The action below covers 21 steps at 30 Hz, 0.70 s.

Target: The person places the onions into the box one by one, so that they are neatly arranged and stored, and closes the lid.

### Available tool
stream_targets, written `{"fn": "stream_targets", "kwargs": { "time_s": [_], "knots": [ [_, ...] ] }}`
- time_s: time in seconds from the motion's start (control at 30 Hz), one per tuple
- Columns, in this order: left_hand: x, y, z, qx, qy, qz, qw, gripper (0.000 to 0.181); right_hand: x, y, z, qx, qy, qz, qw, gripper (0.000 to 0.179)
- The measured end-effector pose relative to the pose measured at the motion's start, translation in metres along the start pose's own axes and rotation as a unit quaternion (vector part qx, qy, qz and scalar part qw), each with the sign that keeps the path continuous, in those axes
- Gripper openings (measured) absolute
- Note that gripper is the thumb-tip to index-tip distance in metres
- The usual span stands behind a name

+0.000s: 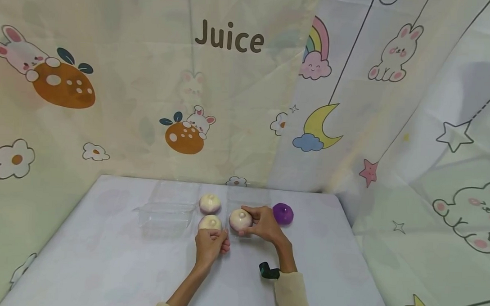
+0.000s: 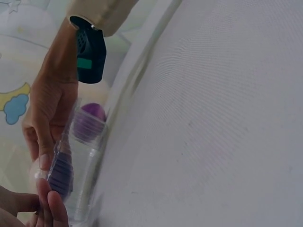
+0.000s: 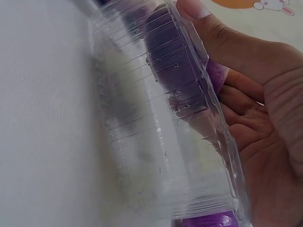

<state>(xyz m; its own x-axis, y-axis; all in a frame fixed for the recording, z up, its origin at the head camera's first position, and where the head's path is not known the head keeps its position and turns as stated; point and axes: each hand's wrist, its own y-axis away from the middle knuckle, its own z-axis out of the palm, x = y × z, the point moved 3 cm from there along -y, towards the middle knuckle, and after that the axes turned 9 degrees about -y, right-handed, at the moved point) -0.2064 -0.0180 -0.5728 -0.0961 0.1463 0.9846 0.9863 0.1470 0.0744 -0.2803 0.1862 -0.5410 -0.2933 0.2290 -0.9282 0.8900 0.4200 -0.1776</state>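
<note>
My right hand (image 1: 267,223) grips a round, onion-shaped piece (image 1: 240,219), cream on top with a small knob and purple beneath, thumb and fingers around its side. It sits in the near part of a clear plastic clamshell box (image 1: 249,197); in the right wrist view its dark purple underside (image 3: 165,52) shows through the ribbed wall. My left hand (image 1: 210,248) pinches the near-left rim of the same box, fingers curled. Just beyond that hand is a second cream-and-purple piece (image 1: 210,222), partly hidden by it. A third like it (image 1: 210,203) lies behind.
Another clear clamshell box (image 1: 166,215) stands with its lid raised on the left of the white table (image 1: 115,265). A deep purple onion-shaped piece (image 1: 283,214) rests right of my right hand. Printed cloth (image 1: 140,136) hangs behind the table's far edge.
</note>
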Motion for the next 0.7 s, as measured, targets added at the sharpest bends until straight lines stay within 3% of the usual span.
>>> {"fn": "stream_targets", "kwargs": {
  "time_s": [0.33, 0.7],
  "knots": [
    [0.0011, -0.0007, 0.0, -0.002, 0.0, 0.002, 1.0, 0.029, 0.0013, -0.0036, 0.0011, -0.002, 0.008, 0.005, 1.0, 0.08],
    [0.0012, -0.0018, 0.0006, -0.006, -0.002, 0.002, 1.0, 0.027, -0.0048, -0.0053, 0.0022, -0.015, 0.052, 0.005, 0.9985, 0.081]
  ]
}}
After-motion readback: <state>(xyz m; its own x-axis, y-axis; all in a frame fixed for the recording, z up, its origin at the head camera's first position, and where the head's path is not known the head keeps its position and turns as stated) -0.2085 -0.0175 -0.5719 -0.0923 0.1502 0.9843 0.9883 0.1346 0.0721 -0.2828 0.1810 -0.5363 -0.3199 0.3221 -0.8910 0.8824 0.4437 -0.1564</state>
